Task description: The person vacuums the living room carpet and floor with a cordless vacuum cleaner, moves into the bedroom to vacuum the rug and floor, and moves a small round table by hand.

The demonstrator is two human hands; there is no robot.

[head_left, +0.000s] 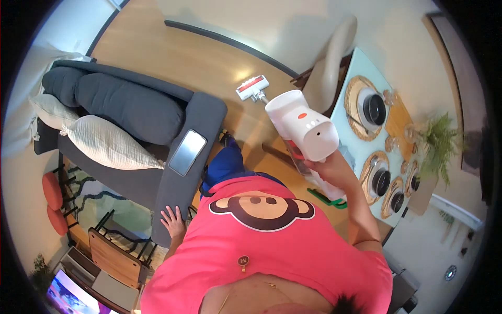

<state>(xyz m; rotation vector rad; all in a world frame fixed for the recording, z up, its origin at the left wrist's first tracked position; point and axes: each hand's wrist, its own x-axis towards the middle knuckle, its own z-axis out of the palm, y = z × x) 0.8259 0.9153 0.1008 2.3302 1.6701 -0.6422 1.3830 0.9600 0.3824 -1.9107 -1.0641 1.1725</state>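
The right hand (336, 169) is closed on a white vacuum (309, 123). Its fat part is just past the fingers, its floor head (252, 88) farther ahead. The left hand (174, 222), fingers spread, is at the near corner of the sofa arm (206, 112).

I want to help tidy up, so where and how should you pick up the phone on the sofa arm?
The phone is probably best taken by its two long edges, from above, with the left grip. It lies flat on the sofa arm, narrow across, nothing on top; the right grip holds the vacuum.
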